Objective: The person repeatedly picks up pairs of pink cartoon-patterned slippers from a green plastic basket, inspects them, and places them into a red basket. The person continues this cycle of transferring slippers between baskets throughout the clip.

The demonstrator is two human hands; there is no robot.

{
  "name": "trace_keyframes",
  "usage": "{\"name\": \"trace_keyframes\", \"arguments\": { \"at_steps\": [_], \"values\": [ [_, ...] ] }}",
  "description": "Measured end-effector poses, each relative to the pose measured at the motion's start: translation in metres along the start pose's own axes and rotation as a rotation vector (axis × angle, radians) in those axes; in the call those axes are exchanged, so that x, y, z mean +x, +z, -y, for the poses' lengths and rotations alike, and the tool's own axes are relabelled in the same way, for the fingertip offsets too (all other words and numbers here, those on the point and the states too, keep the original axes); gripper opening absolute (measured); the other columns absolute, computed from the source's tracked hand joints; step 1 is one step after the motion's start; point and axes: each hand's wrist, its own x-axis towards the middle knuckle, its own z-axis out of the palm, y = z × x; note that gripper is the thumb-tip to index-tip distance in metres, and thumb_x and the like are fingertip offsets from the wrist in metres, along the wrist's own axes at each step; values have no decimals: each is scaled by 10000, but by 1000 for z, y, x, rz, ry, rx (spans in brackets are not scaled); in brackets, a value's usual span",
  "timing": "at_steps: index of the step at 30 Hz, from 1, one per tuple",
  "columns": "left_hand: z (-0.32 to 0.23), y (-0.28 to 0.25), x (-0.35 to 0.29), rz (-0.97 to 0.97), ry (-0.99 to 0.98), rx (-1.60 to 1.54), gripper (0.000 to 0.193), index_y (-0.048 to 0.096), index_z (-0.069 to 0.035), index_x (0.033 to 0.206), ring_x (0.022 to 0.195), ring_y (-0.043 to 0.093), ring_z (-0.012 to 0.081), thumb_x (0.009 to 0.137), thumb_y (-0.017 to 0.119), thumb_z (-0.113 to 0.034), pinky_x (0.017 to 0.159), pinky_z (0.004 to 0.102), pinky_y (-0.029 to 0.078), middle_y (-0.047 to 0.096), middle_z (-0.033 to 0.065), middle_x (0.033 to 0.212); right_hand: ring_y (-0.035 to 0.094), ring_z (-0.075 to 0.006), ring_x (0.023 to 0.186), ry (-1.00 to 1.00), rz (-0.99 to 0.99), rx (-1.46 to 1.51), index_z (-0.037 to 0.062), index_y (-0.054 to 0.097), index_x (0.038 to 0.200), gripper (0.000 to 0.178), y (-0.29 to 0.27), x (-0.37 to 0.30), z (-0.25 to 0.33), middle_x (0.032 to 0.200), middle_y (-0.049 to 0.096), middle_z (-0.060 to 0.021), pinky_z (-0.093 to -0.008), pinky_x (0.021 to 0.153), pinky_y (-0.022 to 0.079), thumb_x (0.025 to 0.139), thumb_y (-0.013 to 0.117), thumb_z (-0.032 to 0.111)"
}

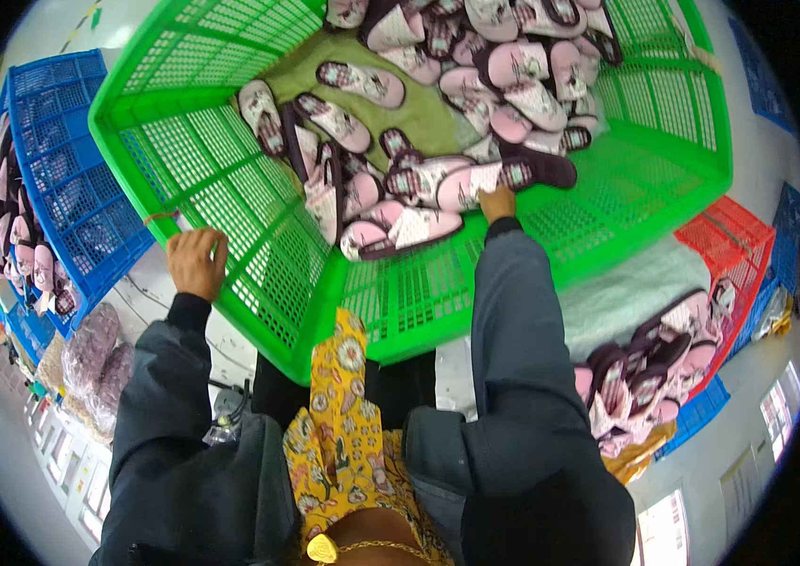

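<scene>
A large green plastic basket (277, 311) with slotted walls is in front of me, holding many pink slippers with dark soles. My right hand (497, 202) reaches over its near wall, fingers closed on a pink slipper (468, 187) near the front of the heap. Several more slippers lie close by, among them a pink one (426, 224) to the left of that hand. At the basket's left rim, my left hand (197, 262) is curled with its fingers bent against the green plastic. Part of the right fingers is hidden by the hand itself.
Blue crates (70, 160) with more slippers stand at the left, beside plastic-wrapped bundles (98, 358). To the right is a red crate (725, 236), with a pile of slippers (650, 363) near it. A green cloth or sheet (400, 113) lines the basket floor.
</scene>
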Motion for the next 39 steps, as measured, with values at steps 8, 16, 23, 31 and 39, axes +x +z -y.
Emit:
{"name": "trace_keyframes", "arguments": {
  "at_steps": [8, 16, 23, 31, 39],
  "values": [
    [-4, -13, 3, -23, -1, -55, 94, 625, -131, 810, 812, 589, 202, 739, 687, -134, 801, 361, 391, 645, 7, 862, 585, -406, 764, 16, -94, 335, -19, 550, 775, 334, -21, 12, 52, 749, 603, -218, -462, 698, 466, 754, 686, 285],
    [0, -16, 8, -6, 56, -190, 131, 619, -127, 814, 776, 588, 177, 716, 703, -103, 764, 344, 388, 639, -10, 850, 443, -76, 473, 229, 187, 1173, 41, 611, 857, 132, -6, -40, 189, 638, 514, 20, -228, 413, 336, 835, 668, 159],
    [7, -16, 9, 23, 60, -268, 166, 618, -133, 824, 776, 594, 182, 699, 720, -92, 758, 342, 385, 650, -5, 864, 463, -60, 520, 637, 367, 1624, 96, 557, 916, 139, 80, -71, 283, 654, 501, 54, -232, 482, 414, 845, 671, 132],
    [12, -17, 9, 80, 63, -318, 170, 624, -142, 846, 777, 593, 176, 710, 726, -136, 757, 342, 377, 654, -19, 870, 465, -34, 492, 924, 416, 1795, 144, 578, 864, 99, 114, -56, 295, 576, 468, 82, -224, 493, 389, 851, 676, 153],
    [10, -21, 14, 96, 93, -311, 183, 632, -144, 852, 785, 600, 151, 698, 728, -122, 744, 332, 373, 647, -30, 867, 472, -57, 480, 1071, 532, 1956, 136, 562, 833, 105, 143, -68, 332, 563, 484, 67, -251, 497, 407, 846, 665, 123]
  ]
}}
